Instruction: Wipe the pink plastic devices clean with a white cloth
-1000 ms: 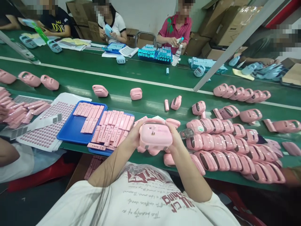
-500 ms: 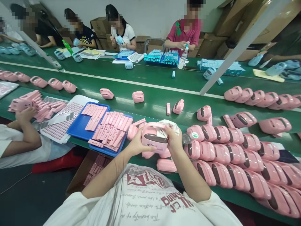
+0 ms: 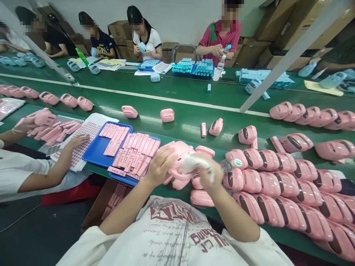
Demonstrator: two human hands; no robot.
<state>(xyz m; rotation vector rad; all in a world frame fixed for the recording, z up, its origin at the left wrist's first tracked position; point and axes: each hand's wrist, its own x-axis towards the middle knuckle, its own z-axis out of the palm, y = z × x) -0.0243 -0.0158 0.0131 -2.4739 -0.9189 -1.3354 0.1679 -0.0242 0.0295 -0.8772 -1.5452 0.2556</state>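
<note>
My left hand (image 3: 161,165) grips a pink plastic housing (image 3: 179,150) by its left side, above the bench edge. The housing is turned so its dark oval window is out of sight. My right hand (image 3: 212,175), smeared by motion, presses a white cloth (image 3: 195,162) against the housing's right side. Below and behind the held piece lie more pink housings, partly hidden by my hands. Left of my left hand, a blue tray (image 3: 95,148) holds pink strip-shaped parts (image 3: 135,149) with small dark marks.
Rows of pink housings (image 3: 273,184) crowd the bench at right, beside a clear bottle (image 3: 226,166). A green conveyor (image 3: 144,127) carries spaced pink housings. At left, a co-worker's hand (image 3: 79,142) rests on a sticker sheet (image 3: 95,120). Several people work with blue parts across the line.
The held housing has turned, taking its dark window out of sight. The cloth has moved over its right side. At left, the co-worker's hand has reached onto the sticker sheet.
</note>
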